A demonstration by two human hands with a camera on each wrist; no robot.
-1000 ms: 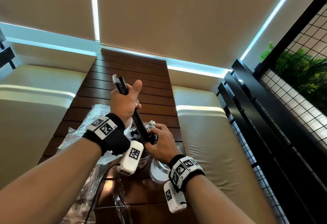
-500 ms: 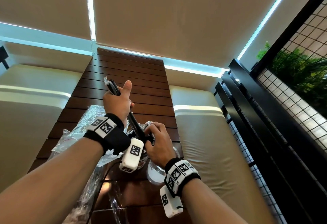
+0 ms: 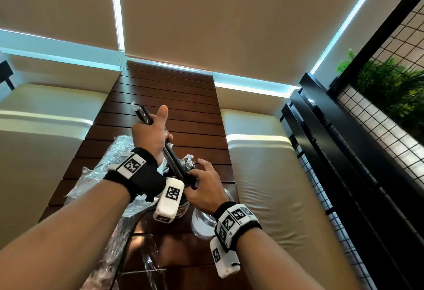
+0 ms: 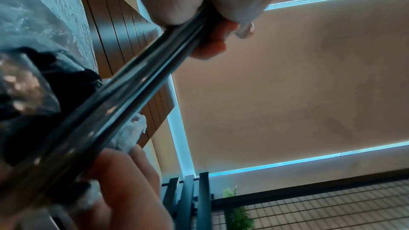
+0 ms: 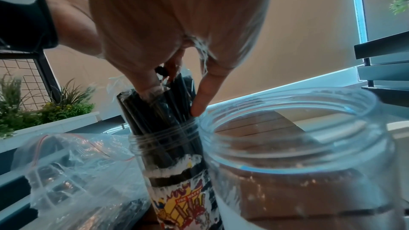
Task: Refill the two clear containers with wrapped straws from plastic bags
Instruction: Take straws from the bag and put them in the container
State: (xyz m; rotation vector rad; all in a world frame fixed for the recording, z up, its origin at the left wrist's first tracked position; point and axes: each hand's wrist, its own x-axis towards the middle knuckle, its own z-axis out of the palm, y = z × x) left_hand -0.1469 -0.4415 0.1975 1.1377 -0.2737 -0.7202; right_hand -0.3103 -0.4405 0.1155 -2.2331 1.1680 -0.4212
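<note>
Legibly, only one label reads: the straw-filled jar [image 5: 170, 148] carries a yellow-and-red sticker, and we make out "UBE WAFER" on it, the rest too smeared to read. Wrist bands show square coded tags, no words.

We note our left hand [image 3: 150, 137] wrapped around a few black wrapped straws [image 3: 174, 161], thumb up, the bundle slanting down toward the jars. Our right hand [image 3: 204, 188] pinches the lower ends of those straws; in the right wrist view its index finger [image 5: 202, 95] points down and touches the straws standing in the filled jar.

An empty jar [image 5: 296, 146] stands just beside the filled one, rims nearly touching, mouth wide open. A clear bag [image 5: 73, 167] with a red zip line lies on the filled jar's other side, more straws dimly visible inside. All rest near our end of the slatted table [image 3: 167, 97]; its far half is bare wood, benches on both sides, a black grid fence on the right.

Against half a second ago, both hands sit at much the same spot; the right fingers have spread a little, and the straws keep their slant.
</note>
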